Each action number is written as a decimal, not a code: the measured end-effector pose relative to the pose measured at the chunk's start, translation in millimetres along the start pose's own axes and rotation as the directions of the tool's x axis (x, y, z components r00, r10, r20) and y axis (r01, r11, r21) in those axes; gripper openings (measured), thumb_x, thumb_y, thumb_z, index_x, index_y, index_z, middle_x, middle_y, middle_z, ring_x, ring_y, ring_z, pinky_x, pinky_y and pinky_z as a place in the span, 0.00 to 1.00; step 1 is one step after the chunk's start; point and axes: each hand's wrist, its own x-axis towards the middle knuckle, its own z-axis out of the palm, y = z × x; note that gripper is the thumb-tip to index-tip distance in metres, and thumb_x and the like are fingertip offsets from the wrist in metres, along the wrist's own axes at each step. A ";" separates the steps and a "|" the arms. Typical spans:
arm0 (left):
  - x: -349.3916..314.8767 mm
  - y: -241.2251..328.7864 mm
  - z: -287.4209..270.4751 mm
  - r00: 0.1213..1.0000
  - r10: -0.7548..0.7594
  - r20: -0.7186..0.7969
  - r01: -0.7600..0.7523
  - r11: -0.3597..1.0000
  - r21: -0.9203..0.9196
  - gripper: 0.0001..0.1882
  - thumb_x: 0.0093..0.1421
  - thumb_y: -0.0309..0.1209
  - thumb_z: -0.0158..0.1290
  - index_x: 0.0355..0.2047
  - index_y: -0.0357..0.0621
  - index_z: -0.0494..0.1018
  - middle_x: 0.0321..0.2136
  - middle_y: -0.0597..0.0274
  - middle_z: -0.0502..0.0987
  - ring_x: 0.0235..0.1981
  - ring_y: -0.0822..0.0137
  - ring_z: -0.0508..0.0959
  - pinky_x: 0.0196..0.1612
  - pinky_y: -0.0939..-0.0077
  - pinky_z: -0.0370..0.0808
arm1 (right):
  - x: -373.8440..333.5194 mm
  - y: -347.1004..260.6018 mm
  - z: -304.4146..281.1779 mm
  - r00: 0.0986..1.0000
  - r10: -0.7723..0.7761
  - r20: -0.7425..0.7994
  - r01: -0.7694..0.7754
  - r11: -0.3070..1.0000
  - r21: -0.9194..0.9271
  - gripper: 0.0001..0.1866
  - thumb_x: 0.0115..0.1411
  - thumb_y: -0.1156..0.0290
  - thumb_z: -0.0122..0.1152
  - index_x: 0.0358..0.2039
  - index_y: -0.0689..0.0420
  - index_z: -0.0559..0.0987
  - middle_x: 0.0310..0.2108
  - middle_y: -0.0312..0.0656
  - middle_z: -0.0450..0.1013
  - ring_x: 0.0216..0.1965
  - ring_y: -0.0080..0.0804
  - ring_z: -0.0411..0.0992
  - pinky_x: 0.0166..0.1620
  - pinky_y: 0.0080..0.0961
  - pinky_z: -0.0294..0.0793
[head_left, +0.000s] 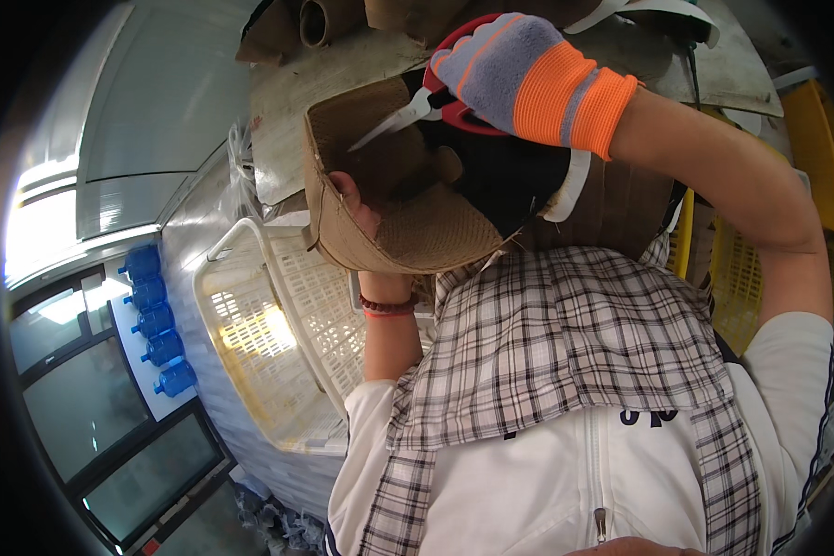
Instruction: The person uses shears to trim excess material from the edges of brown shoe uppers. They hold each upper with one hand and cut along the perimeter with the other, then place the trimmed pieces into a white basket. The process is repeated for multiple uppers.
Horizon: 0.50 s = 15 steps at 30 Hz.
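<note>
My left hand (360,206), bare and with a beaded bracelet at the wrist, grips the rim of a brown fabric piece (440,227). The piece is shaped like an open pouch with a dark inside, and loose threads stick out at its near edge. Some of the left fingers are hidden behind the fabric. My right hand (528,79), in a grey and orange knit glove, is closed round red-handled scissors (406,122). Their metal blades point down and left over the opening of the piece. Whether the blades touch the fabric, I cannot tell.
A worktable (283,116) lies beyond my hands, with other brown pieces (315,23) at its far edge. White plastic baskets (273,278) stand at my left. Yellow crates (829,157) are at the right. Blue water bottles (159,320) line the far left wall.
</note>
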 end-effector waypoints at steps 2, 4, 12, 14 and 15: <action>6.0 5.7 -12.3 0.995 -0.056 0.087 0.060 0.997 -0.045 0.29 0.64 0.48 0.44 0.58 0.41 0.60 0.54 0.52 0.68 0.53 0.56 0.70 0.55 0.59 0.69 | -4.7 3.3 -4.1 0.992 0.059 -0.111 -0.051 0.996 0.080 0.15 0.51 0.55 0.59 0.26 0.56 0.76 0.20 0.40 0.72 0.23 0.36 0.73 0.28 0.29 0.72; 9.0 5.6 -58.7 0.986 -0.090 0.141 0.100 0.993 -0.064 0.24 0.65 0.42 0.46 0.55 0.42 0.62 0.51 0.53 0.70 0.48 0.57 0.73 0.53 0.61 0.71 | -9.3 -2.3 8.7 0.988 0.107 0.108 -0.114 0.992 0.060 0.20 0.49 0.59 0.67 0.40 0.56 0.76 0.29 0.41 0.75 0.30 0.34 0.76 0.33 0.29 0.76; -34.9 42.6 -77.1 0.683 -0.714 0.154 0.718 0.695 0.041 0.15 0.62 0.32 0.48 0.47 0.39 0.67 0.27 0.53 0.76 0.19 0.59 0.78 0.23 0.68 0.77 | -26.7 -35.2 0.8 0.932 0.005 0.361 -0.067 0.985 0.159 0.21 0.46 0.58 0.68 0.38 0.56 0.77 0.29 0.43 0.74 0.33 0.37 0.75 0.35 0.29 0.75; -45.5 45.1 -61.3 0.735 -0.648 0.197 0.669 0.741 -0.057 0.14 0.60 0.28 0.49 0.47 0.39 0.66 0.26 0.57 0.75 0.20 0.64 0.78 0.24 0.76 0.76 | -22.3 -43.2 -1.4 0.887 0.034 0.460 -0.086 0.992 0.092 0.22 0.46 0.57 0.69 0.38 0.56 0.77 0.29 0.43 0.75 0.34 0.37 0.75 0.35 0.29 0.75; -46.8 40.1 -64.0 0.759 -0.637 0.136 0.647 0.761 -0.046 0.15 0.59 0.25 0.50 0.47 0.39 0.66 0.26 0.60 0.74 0.20 0.67 0.77 0.24 0.79 0.75 | -19.7 -46.0 -7.6 0.848 0.009 0.531 -0.065 0.994 0.086 0.24 0.45 0.55 0.70 0.38 0.57 0.78 0.30 0.43 0.75 0.35 0.36 0.76 0.36 0.29 0.75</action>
